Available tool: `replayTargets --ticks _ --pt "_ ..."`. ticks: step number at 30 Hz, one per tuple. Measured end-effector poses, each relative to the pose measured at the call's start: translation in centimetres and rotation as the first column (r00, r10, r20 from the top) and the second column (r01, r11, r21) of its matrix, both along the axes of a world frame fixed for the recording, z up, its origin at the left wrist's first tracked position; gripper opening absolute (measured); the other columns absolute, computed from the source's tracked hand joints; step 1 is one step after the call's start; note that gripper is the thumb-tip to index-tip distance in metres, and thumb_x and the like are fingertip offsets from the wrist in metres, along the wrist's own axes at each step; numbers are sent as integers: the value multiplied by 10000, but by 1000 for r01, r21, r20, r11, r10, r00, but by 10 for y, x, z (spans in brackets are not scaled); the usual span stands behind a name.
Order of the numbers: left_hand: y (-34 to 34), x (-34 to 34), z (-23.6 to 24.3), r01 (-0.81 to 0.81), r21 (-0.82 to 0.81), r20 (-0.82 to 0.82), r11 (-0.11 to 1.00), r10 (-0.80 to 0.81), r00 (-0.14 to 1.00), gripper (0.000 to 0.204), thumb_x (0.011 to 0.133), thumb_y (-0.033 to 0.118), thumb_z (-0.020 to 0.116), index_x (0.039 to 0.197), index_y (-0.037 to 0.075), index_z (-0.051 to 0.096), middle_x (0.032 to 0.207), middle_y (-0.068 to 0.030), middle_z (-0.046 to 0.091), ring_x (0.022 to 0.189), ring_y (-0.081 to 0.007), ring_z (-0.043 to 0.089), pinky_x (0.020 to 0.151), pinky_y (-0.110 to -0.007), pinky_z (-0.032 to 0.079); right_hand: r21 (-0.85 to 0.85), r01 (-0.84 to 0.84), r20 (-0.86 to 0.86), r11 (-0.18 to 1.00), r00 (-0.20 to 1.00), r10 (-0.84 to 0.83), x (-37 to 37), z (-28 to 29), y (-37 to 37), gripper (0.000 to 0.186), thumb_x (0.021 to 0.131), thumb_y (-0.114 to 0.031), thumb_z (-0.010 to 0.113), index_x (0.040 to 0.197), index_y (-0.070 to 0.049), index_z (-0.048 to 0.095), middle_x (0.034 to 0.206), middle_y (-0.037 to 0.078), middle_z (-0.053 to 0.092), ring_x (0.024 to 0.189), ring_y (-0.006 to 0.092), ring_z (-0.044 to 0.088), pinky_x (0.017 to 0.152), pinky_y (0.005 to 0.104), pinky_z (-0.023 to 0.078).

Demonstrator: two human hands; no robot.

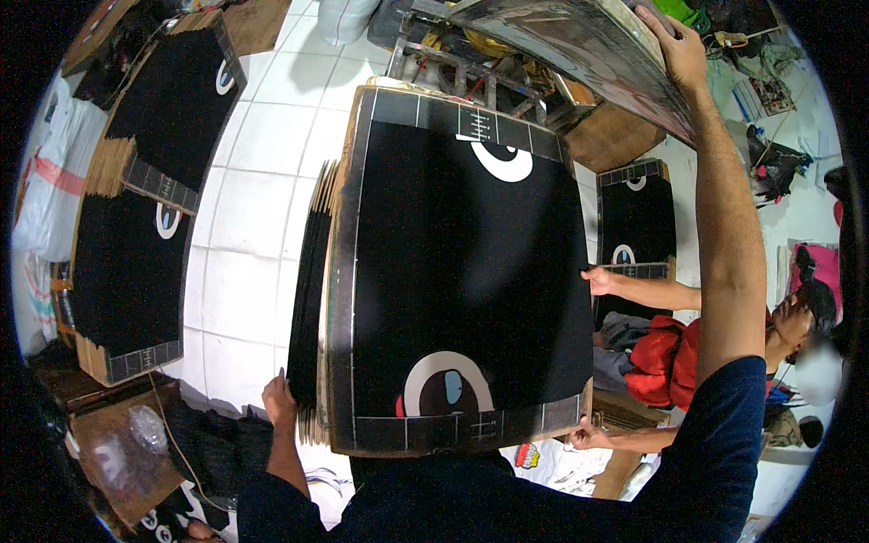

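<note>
My right hand (pixel 672 45) is raised at the top right, its fingers closed over the edge of a large framed printing screen (pixel 579 54), which stands tilted up. In the middle lies a board covered with black fabric (pixel 471 262), printed with eye-like rings and a ruled border. My left hand (pixel 280 398) is low at the left, by the edge of a stack of thin black boards (pixel 312 299); its fingers look extended against that edge. A co-worker's hands (pixel 597 279) touch the right side and lower right corner of the fabric-covered board.
Stacks of similar black printed boards (pixel 131 271) lie at the left, on the far side of a white tiled floor (pixel 235 217). More printed boards (pixel 636 217) lie at the right, by the co-worker in red (pixel 665 362). A metal rack (pixel 471 77) stands behind the board.
</note>
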State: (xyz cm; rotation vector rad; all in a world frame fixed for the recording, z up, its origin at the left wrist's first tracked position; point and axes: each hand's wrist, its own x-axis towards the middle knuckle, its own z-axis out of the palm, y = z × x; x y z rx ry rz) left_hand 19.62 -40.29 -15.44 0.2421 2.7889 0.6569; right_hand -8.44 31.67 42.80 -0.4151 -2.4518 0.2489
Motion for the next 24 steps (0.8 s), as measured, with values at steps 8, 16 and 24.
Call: replayTargets --ticks 8,16,24 --pt "-67 68 -28 -425 -164 306 890 456 836 377 918 193 664 1260 41 703 997 -253 741 908 -419 724 822 -480 569 34 62 18 997 998 -63 3 6 -5 588 851 -584 757 1040 -29 794 940 172 780 843 245 719 810 379 527" --pt "-7 -5 99 -488 125 -283 864 502 817 189 889 180 782 938 -2 791 828 -167 754 730 -321 725 687 -423 557 155 103 0 983 995 -104 2 9 3 731 787 -760 685 1010 -72 800 981 209 766 922 362 738 854 428 545" --pt "183 -215 273 -200 498 -638 844 513 575 155 829 158 851 873 23 787 780 -130 703 666 -253 654 618 -368 502 260 82 107 962 988 -113 -7 0 37 1064 723 -961 515 1396 -151 668 1320 202 690 1245 390 643 1071 498 480"
